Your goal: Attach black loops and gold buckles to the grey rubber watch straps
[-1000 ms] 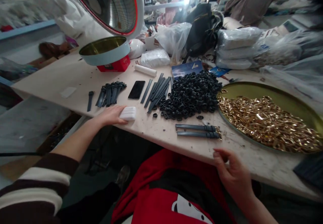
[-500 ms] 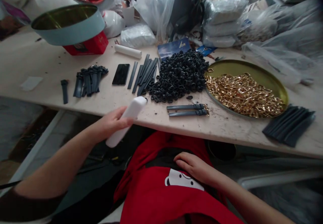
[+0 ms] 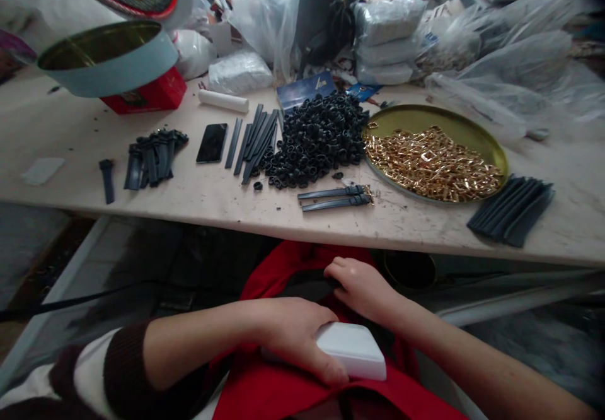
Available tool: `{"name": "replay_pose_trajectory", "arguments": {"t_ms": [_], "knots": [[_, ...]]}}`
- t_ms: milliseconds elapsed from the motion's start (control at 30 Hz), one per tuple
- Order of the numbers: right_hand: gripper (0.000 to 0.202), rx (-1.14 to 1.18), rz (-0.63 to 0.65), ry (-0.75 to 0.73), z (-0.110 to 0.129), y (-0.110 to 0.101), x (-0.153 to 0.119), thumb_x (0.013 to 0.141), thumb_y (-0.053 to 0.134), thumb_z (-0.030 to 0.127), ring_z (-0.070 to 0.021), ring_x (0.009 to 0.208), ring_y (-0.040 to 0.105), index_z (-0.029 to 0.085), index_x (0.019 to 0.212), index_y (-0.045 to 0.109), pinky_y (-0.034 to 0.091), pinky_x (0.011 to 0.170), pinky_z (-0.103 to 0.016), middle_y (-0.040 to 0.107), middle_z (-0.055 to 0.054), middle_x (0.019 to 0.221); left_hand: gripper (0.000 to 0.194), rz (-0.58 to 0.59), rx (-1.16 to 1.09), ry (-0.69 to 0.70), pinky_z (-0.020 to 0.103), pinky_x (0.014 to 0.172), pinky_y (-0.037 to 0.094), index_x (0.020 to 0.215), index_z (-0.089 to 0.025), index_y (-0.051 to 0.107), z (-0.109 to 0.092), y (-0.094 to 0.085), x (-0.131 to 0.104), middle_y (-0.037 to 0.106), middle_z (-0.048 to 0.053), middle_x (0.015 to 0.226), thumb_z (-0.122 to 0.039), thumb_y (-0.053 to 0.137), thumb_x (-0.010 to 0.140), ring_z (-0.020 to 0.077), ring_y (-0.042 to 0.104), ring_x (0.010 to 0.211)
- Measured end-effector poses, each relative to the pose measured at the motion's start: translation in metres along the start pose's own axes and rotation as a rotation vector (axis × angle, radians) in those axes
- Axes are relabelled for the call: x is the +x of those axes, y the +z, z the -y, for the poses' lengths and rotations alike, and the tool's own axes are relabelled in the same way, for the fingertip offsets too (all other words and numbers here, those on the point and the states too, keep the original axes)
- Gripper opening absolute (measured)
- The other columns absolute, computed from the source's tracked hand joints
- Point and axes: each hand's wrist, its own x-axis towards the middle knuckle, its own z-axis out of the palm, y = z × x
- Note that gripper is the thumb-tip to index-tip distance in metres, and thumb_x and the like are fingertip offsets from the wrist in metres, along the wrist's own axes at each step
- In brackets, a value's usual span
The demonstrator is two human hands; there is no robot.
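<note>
My left hand (image 3: 302,335) is wrapped round a white box-shaped object (image 3: 354,350), low over the red apron (image 3: 265,385) on my lap. Just beyond it my right hand (image 3: 362,287) rests at the lap with curled fingers; what they hold, if anything, is hidden. On the table in front lie two dark straps with gold buckles (image 3: 333,199), a heap of small black loops (image 3: 314,142) and a round tray (image 3: 491,133) of gold buckles (image 3: 435,164).
Dark strips (image 3: 513,209) lie at the table's right, others (image 3: 259,142) beside a phone (image 3: 212,143). Finished-looking straps (image 3: 154,158) are bunched at the left, near a round tin (image 3: 113,70) on a red box (image 3: 151,95). Plastic bags (image 3: 269,19) line the back.
My left hand has carried the white object from the table's front edge down and right to my lap. The view has shifted, and my right hand remains at the lap.
</note>
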Motion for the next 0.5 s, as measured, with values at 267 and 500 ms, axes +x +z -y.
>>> {"name": "replay_pose_trajectory", "arguments": {"t_ms": [267, 500], "knots": [[0.01, -0.128, 0.07, 0.059, 0.017, -0.026, -0.015, 0.075, 0.051, 0.014, -0.0174, 0.072, 0.059, 0.018, 0.082, 0.057, 0.035, 0.061, -0.025, 0.064, -0.003, 0.076, 0.048, -0.35, 0.056, -0.146, 0.032, 0.072, 0.047, 0.108, -0.019, 0.052, 0.007, 0.02, -0.006, 0.06, 0.01, 0.106, -0.042, 0.053, 0.066, 0.0263, 0.059, 0.089], [0.009, -0.064, 0.137, 0.039, 0.042, -0.033, -0.014, 0.077, 0.049, 0.014, -0.0165, 0.068, 0.059, 0.017, 0.078, 0.058, 0.03, 0.055, -0.024, 0.065, -0.004, 0.073, 0.028, -0.391, 0.105, -0.195, 0.031, 0.065, 0.048, 0.09, -0.016, 0.061, 0.003, 0.028, 0.012, 0.065, 0.009, 0.091, -0.037, 0.049, 0.076, 0.0253, 0.061, 0.08]]}}
